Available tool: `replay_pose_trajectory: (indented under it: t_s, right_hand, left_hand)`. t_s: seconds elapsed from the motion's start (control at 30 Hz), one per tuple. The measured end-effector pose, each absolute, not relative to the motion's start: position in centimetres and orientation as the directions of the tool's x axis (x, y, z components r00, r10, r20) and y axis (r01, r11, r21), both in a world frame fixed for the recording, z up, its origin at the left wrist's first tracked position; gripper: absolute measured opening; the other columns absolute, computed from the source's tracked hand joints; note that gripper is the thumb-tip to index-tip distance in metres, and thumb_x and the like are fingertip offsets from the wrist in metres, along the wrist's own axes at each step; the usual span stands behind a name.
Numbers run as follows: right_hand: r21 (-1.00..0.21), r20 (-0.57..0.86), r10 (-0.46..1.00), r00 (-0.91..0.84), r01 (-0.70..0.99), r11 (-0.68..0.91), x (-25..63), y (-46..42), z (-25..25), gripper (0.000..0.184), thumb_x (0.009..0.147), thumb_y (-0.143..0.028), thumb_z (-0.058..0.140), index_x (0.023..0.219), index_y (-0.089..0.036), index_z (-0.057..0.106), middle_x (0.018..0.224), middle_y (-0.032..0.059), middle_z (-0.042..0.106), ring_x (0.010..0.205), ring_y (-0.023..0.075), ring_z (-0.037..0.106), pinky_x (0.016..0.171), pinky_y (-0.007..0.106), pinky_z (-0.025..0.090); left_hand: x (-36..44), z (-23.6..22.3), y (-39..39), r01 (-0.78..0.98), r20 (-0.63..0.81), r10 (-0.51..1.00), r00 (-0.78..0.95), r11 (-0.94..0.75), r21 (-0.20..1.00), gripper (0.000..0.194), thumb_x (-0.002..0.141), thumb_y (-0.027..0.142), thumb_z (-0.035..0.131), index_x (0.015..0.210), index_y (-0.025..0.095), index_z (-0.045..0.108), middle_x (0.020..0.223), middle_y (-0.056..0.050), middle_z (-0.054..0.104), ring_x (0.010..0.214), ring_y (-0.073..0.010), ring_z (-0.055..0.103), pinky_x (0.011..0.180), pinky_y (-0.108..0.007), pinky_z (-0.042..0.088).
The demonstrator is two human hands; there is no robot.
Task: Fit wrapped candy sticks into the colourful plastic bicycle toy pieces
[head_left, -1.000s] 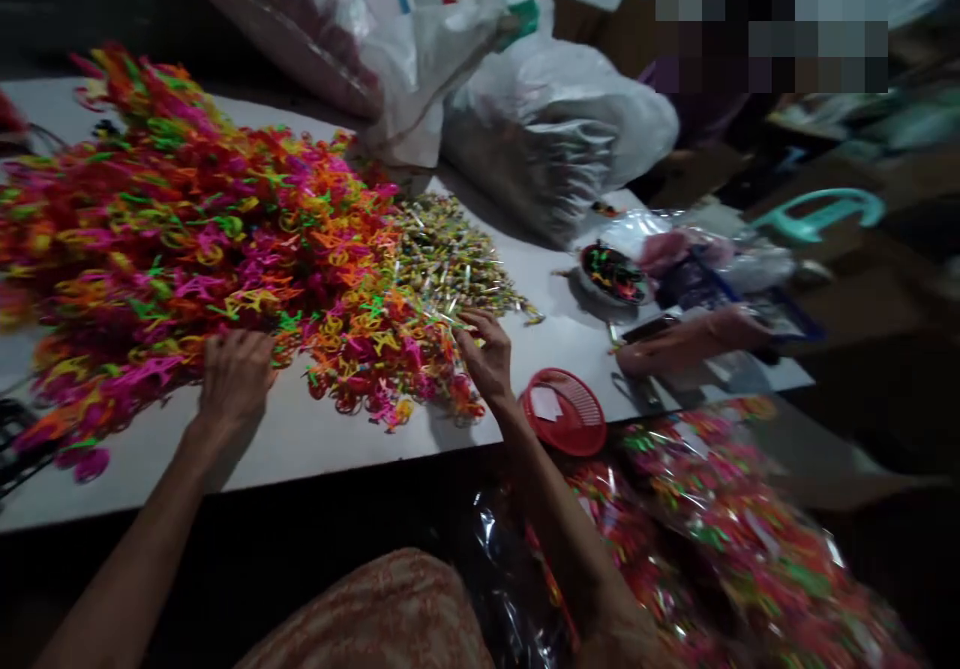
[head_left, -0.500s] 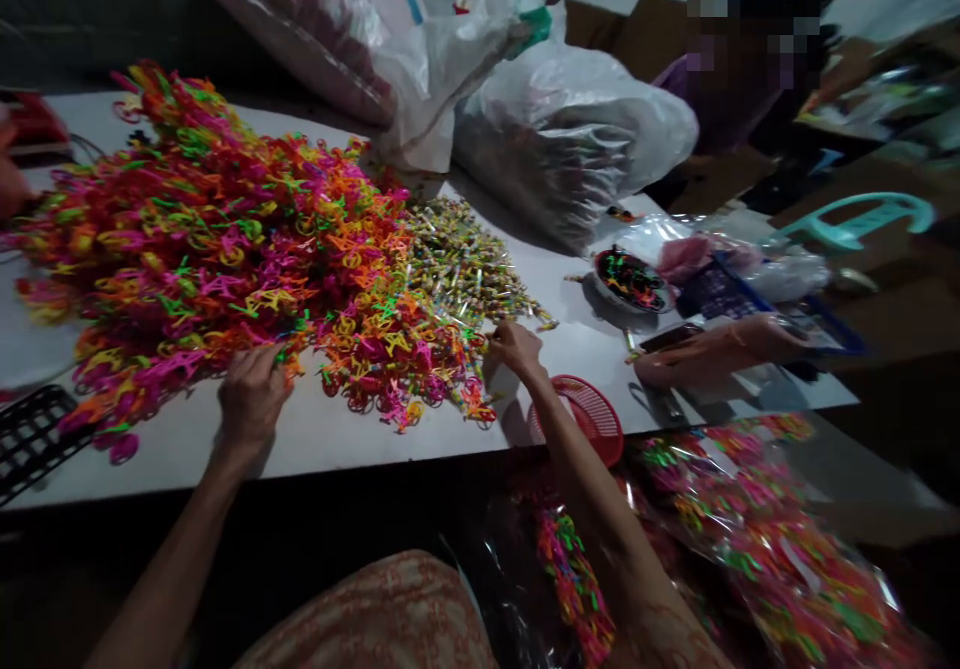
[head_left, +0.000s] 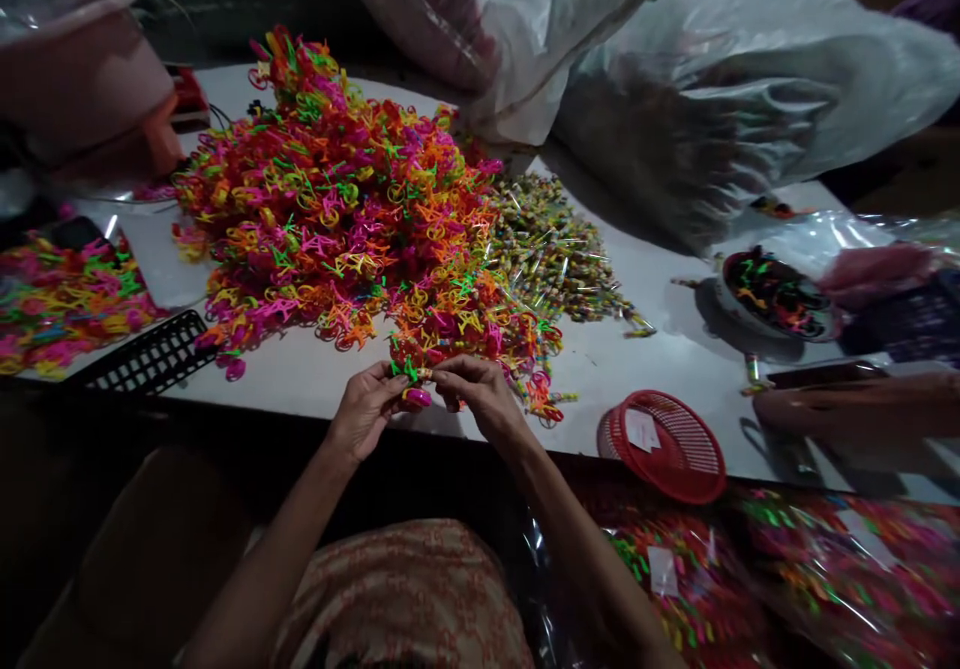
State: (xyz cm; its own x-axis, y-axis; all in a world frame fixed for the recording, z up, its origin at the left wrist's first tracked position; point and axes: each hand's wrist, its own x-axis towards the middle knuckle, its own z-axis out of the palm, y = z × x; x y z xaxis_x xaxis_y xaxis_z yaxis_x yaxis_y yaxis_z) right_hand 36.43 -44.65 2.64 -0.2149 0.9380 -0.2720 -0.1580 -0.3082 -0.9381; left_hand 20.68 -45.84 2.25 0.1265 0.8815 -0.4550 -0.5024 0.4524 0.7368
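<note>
My left hand (head_left: 369,411) pinches a small green plastic toy (head_left: 405,369) at the table's front edge. Fingers of my right hand (head_left: 484,399) close on a small patterned tube (head_left: 425,374), whose end meets the green toy. A magenta and yellow round piece (head_left: 416,397) shows just below the fingertips; what holds it I cannot tell. Behind both hands rises a large heap of bright plastic toys (head_left: 337,209), some shaped like little bicycles. On its right lies a pile of small patterned tubes (head_left: 562,249) with clear, shiny ends.
A red plastic basket (head_left: 660,449) holding white paper slips stands at the front edge, right. Farther right is a bowl (head_left: 780,294) of dark and coloured pieces. A black grid tray (head_left: 154,354) lies left. Big white sacks (head_left: 750,99) line the back. Bagged toys (head_left: 862,569) sit below the table.
Both hands have come together near the front edge, the left from the toy heap and the right from the tube pile, each bringing a piece. The view has swung left.
</note>
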Motion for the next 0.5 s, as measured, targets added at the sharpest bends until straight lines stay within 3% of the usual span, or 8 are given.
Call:
replay_pose_trajectory:
  t_s: [0.37,0.5]
  right_hand:
    - [-0.891,-0.326,0.898,-0.297,-0.222,-0.396,36.47,-43.84,1.67,0.031,0.062,-0.044,0.076,0.060,-0.015,0.064,0.046,-0.0051,0.050,0.037,0.0043,0.037,0.038,0.020,0.024]
    - [-0.912,-0.293,0.906,-0.307,-0.195,-0.361,36.50,-43.78,2.00,0.034,0.064,-0.045,0.076,0.059,-0.015,0.063,0.046,-0.0055,0.049,0.037,0.0038,0.036,0.038,0.020,0.026]
  left_hand:
    - [20.75,1.91,-46.00,-0.496,-0.407,0.909,0.088,0.394,0.774,0.041,0.049,0.029,0.085,0.077,0.012,0.061,0.064,0.000,0.068,0.050,-0.0115,0.063,0.057,-0.025,0.055]
    - [20.67,1.78,-46.09,-0.511,-0.417,0.904,0.092,0.402,0.760,0.039,0.049,0.027,0.085,0.077,0.012,0.063,0.066,0.000,0.069,0.052,-0.0117,0.064,0.058,-0.025,0.055]
